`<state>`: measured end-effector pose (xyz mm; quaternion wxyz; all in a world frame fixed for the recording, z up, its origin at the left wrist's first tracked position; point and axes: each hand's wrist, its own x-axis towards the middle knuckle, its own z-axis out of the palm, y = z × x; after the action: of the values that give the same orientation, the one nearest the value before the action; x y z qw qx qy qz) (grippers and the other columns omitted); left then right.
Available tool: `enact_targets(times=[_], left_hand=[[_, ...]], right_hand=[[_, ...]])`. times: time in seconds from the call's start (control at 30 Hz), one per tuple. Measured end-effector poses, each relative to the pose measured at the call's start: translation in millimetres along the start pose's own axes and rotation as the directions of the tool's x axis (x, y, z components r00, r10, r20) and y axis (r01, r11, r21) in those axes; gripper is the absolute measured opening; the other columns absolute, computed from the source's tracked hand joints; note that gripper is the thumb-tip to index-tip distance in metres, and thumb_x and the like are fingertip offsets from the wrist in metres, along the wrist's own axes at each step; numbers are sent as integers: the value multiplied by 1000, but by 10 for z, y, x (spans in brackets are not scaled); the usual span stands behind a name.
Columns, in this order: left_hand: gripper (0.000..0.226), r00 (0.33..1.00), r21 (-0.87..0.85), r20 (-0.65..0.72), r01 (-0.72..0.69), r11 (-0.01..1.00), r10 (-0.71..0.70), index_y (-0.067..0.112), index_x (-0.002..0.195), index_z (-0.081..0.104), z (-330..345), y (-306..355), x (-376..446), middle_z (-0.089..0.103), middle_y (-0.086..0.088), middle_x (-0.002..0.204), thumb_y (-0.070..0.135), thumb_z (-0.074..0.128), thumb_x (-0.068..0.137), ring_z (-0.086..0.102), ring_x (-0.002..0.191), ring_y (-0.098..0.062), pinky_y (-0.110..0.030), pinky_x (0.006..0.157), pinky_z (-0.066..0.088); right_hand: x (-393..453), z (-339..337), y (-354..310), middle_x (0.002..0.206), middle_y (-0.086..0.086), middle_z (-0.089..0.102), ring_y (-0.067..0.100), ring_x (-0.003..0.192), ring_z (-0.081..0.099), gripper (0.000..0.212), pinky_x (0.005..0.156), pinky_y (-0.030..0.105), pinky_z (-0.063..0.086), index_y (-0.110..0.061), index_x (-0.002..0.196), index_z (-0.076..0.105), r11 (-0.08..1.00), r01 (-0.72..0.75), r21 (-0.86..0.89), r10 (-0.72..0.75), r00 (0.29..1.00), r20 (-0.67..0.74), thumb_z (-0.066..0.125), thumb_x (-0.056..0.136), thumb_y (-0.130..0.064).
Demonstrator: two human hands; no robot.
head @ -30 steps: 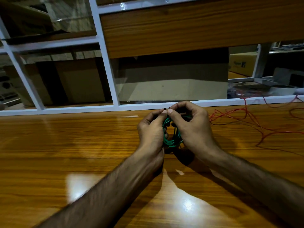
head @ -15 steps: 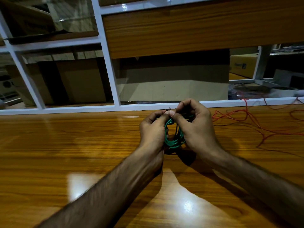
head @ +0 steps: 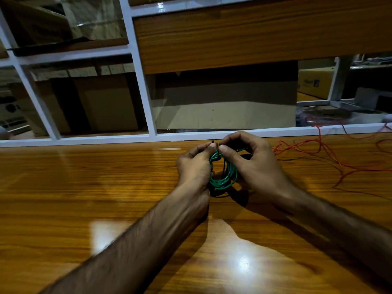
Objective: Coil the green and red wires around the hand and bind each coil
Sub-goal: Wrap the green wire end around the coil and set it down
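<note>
A green wire coil (head: 222,179) hangs between my two hands just above the wooden table (head: 84,187). My left hand (head: 194,166) grips the coil's left side, thumb and fingers pinched at its top. My right hand (head: 254,164) holds the right side, thumb and forefinger pinching a small dark tie end at the coil's top. The red wire (head: 318,153) lies loose and tangled on the table to the right, apart from both hands.
A white frame rail (head: 106,140) runs along the table's far edge, with glass panes and cardboard boxes (head: 222,102) behind it. A wooden panel (head: 254,35) hangs above. Red wire strands trail off past the right edge.
Both hands stay on the green coil with small finger shifts at its top. The view has drifted slightly; the red wire has not moved.
</note>
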<state>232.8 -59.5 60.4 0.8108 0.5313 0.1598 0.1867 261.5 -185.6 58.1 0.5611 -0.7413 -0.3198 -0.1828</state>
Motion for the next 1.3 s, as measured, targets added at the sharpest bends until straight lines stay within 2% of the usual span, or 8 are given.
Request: enact_targets(times=[0.27,0.4,0.57,0.7,0.8,0.87,0.93,1.3], left_hand=[[14,1000,8,-16,22,1000,-22,10,108,78,9,49,5,74,-6,96,12,76,94,60,71,-12,-21,49,42],[8,1000,7,-25,6,1000,-6,10,102,78,30,21,29,74,-5,90,9,76,94,57,61,-9,-17,47,40],[9,999,27,-31,9,1000,-8,16,88,75,33,-16,38,66,-1,74,8,76,94,51,58,-11,-12,40,37],[6,999,14,-45,26,1000,-25,12,92,76,9,12,45,67,-5,77,6,75,94,52,49,-8,-12,38,37],[13,998,-13,-54,39,999,-40,4,107,77,-10,32,48,68,-7,79,5,73,95,53,38,-4,-12,38,37],[11,996,-30,-64,53,998,-55,6,106,77,-24,44,55,68,-8,80,5,73,95,55,44,-8,-11,38,38],[6,995,-29,-73,64,998,-66,13,93,75,-26,55,62,67,-9,81,7,75,95,53,58,-16,-13,41,40],[7,993,-141,-62,90,986,-99,12,95,75,-2,40,51,75,-27,114,5,76,93,73,107,-42,-55,95,60]], right_hand=[[156,-255,57,102,-5,75,7,96,69,17,86,39,61,-12,97,79,981,33,-192,-15,995,94,64,97,-20],[177,-332,32,95,-10,75,2,83,64,37,86,34,56,-19,96,79,743,289,-604,-158,952,261,49,101,-40],[173,-323,-31,80,-6,69,14,73,62,34,100,41,43,-21,97,66,576,411,-707,-301,910,284,40,102,-42],[151,-290,15,96,-7,69,12,90,64,29,104,38,40,-29,126,55,607,454,-652,-235,886,399,39,102,-31],[73,-231,91,124,-3,69,-2,110,56,35,102,23,47,-23,138,57,790,393,-470,-200,891,409,41,107,-28],[12,-168,126,141,-2,61,-8,126,47,43,106,7,38,-18,146,52,859,344,-378,-194,904,382,43,106,-29],[-41,-90,169,150,-2,54,-3,135,46,50,111,14,39,-18,152,47,892,317,-322,-198,915,351,46,104,-30],[-109,260,186,109,-6,62,11,107,61,12,88,22,52,-21,108,57,993,102,59,-109,985,132,60,101,-11]])
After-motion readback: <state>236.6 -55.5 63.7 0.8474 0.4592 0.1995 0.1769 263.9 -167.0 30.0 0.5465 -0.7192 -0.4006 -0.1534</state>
